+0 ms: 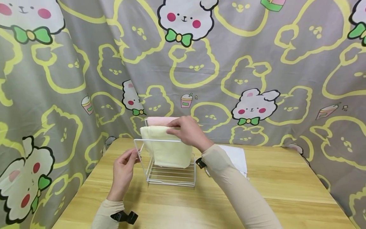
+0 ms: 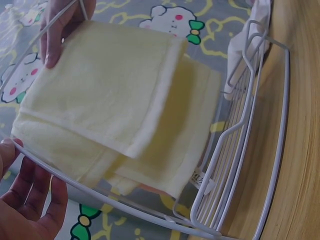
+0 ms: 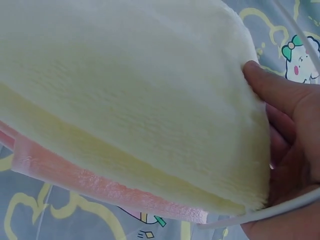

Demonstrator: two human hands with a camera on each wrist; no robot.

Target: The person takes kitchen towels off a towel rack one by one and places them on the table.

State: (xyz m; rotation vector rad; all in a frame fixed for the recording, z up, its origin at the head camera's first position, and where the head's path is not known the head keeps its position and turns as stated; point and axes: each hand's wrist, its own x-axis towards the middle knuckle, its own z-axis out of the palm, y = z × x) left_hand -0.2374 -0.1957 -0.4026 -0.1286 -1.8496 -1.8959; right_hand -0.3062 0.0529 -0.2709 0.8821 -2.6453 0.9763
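A white wire rack (image 1: pixel 171 183) stands on the wooden table, and my left hand (image 1: pixel 123 168) holds its left side wire between thumb and fingers. My right hand (image 1: pixel 190 132) pinches the top edge of a folded pale yellow towel (image 1: pixel 168 151). This towel hangs down inside the rack, behind the front top bar, its lower edge above the wire floor. In the right wrist view the thumb (image 3: pixel 275 90) lies on the towel's near face; the fingers are partly hidden behind it. Behind the yellow one, a pink towel (image 1: pixel 160 121) hangs at the rack's back bar.
A folded white cloth (image 1: pixel 235 156) lies on the table (image 1: pixel 274 184) to the right of the rack, partly covered by my right forearm. A patterned grey curtain (image 1: pixel 200 76) hangs behind the table and along its sides.
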